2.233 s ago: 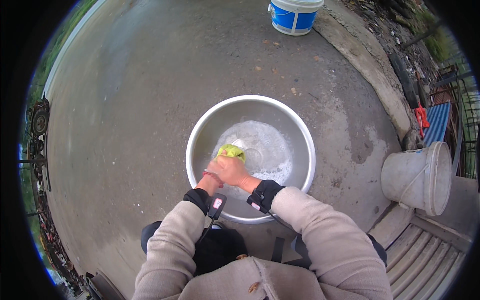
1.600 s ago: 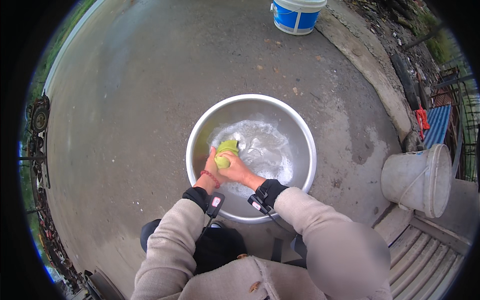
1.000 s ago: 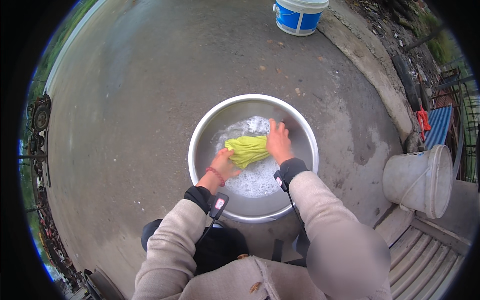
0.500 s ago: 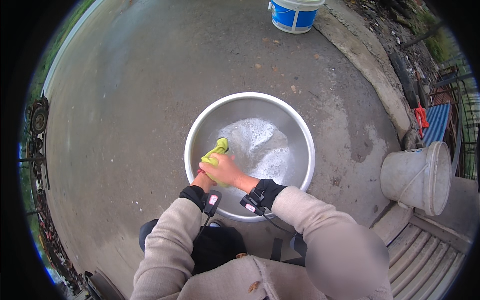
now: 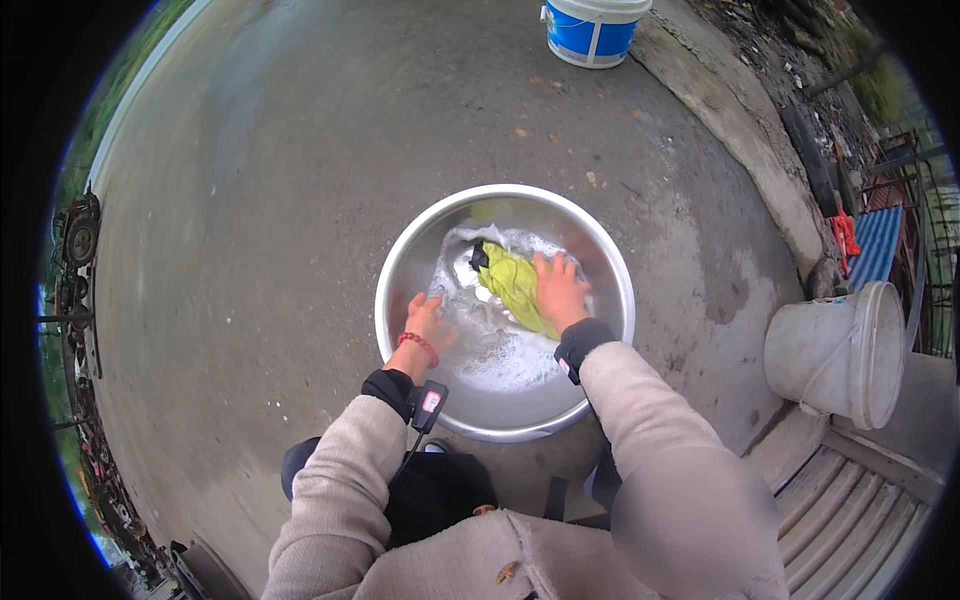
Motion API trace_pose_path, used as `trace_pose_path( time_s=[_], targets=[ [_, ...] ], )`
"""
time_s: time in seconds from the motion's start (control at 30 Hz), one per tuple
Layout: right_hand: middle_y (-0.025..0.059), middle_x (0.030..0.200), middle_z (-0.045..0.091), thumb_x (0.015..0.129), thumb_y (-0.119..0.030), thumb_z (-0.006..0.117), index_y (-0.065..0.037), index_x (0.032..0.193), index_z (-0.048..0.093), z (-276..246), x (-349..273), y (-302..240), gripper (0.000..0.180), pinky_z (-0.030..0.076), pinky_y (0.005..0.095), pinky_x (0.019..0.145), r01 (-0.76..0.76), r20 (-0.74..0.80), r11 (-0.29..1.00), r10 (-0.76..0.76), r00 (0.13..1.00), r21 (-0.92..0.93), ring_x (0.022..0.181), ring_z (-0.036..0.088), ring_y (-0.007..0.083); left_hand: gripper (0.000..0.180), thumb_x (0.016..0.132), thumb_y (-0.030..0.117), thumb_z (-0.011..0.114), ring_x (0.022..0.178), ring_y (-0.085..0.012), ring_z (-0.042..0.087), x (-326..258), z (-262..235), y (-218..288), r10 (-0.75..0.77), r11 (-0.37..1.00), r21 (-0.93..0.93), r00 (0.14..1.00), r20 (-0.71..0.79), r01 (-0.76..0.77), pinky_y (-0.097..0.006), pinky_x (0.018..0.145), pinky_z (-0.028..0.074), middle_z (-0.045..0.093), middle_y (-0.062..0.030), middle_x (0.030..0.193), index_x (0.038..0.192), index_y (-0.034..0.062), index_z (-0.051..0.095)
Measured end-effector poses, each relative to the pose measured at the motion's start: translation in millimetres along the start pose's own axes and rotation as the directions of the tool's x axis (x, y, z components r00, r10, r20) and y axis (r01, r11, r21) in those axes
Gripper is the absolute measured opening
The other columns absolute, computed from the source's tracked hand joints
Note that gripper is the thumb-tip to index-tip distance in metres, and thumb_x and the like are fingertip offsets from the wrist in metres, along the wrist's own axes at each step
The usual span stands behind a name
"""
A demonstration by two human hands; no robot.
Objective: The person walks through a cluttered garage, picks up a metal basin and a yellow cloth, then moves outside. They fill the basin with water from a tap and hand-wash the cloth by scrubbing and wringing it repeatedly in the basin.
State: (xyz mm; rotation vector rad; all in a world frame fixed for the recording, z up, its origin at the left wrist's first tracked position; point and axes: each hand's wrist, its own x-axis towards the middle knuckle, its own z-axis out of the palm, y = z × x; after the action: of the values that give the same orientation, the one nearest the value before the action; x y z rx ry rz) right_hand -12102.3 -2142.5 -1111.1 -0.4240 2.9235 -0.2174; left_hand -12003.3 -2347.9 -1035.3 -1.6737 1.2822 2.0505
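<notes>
A wide silver metal basin [image 5: 388, 262] with foamy water [image 5: 505, 365] stands in front of me. A wet yellow-green cloth with a black patch at one end [image 5: 508, 282] lies spread in the suds, slanting from upper left to lower right. My right hand [image 5: 562, 290] rests against the cloth's right side, fingers spread; its thumb and palm are partly hidden. Over the basin's left side, my left hand [image 5: 428, 326] hangs with bent fingers apart and nothing in them. A red bead bracelet [image 5: 418, 346] circles that wrist.
A white and blue bucket [image 5: 590, 32] stands on the concrete at the far side. To the right, a whitish bucket [image 5: 835, 352] tilts beside a slatted bench-like surface [image 5: 850, 520]. Rubble and a concrete edge [image 5: 725, 130] run along the upper right.
Both hands were together squeezing the bunched cloth at the basin's left. Now they are apart: the right hand has moved right with the cloth, which has opened out in the water.
</notes>
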Motion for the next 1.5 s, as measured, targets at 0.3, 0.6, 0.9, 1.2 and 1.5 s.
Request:
trace_pose_path(
  time_s=[0.3,0.6,0.9,1.2,1.5],
  targets=[
    [0.0042,0.071,0.055,0.080,-0.004,0.055,-0.010,0.072,0.037,-32,-35,-101,0.021,0.041,0.0250,0.051,-0.321,0.257,-0.068,-0.455,0.853,0.945,0.061,0.053,0.0092,0.068,0.092,0.060,0.038,0.134,-0.0388,0.020,30,-24,-33,-0.274,0.941,-0.019,0.795,0.542,0.338,-0.068,0.098,0.022,0.021,-0.0143,0.147,0.145,0.0213,0.021],
    [0.0162,0.131,0.042,0.078,-0.018,0.063,-0.008,0.111,0.056,-21,-23,-71,0.035,0.040,0.0365,0.096,0.053,0.025,0.854,-0.077,0.997,0.518,0.121,0.041,0.0320,0.038,0.090,0.015,0.055,0.108,-0.0205,0.055,22,-19,-31,0.077,0.994,0.027,0.862,0.501,-0.104,-0.040,0.089,0.048,0.057,-0.0057,0.114,0.127,0.0126,0.048],
    [0.0158,0.113,0.056,0.077,-0.025,0.069,-0.008,0.106,0.054,7,-6,-14,0.037,0.046,0.0392,0.084,-0.150,0.098,0.806,0.114,0.989,0.572,0.094,0.058,0.0284,0.047,0.090,0.012,0.054,0.095,-0.0139,0.051,20,-20,-22,-0.250,0.968,0.099,0.937,0.243,0.232,-0.039,0.073,0.048,0.052,-0.0046,0.113,0.134,0.0199,0.040],
    [0.0096,0.090,0.062,0.076,-0.021,0.065,-0.007,0.105,0.055,-18,-5,-44,0.034,0.049,0.0359,0.074,-0.225,0.383,0.374,-0.430,0.818,0.900,0.080,0.060,0.0224,0.025,0.087,0.020,0.061,0.060,-0.0149,0.056,34,-26,-48,-0.332,0.634,0.768,0.930,0.158,0.095,-0.028,0.050,0.042,0.062,-0.0046,0.076,0.109,0.0076,0.060],
    [0.0146,0.116,0.053,0.074,-0.023,0.071,-0.010,0.110,0.053,-32,6,-1,0.042,0.050,0.0378,0.072,-0.004,-0.120,1.000,0.002,0.993,-0.018,0.095,0.058,0.0276,0.033,0.086,0.032,0.058,0.090,-0.0218,0.060,52,-37,-36,0.221,0.265,0.879,0.912,0.345,-0.397,-0.036,0.079,0.048,0.066,-0.0102,0.095,0.103,0.0047,0.063]
  ],
)
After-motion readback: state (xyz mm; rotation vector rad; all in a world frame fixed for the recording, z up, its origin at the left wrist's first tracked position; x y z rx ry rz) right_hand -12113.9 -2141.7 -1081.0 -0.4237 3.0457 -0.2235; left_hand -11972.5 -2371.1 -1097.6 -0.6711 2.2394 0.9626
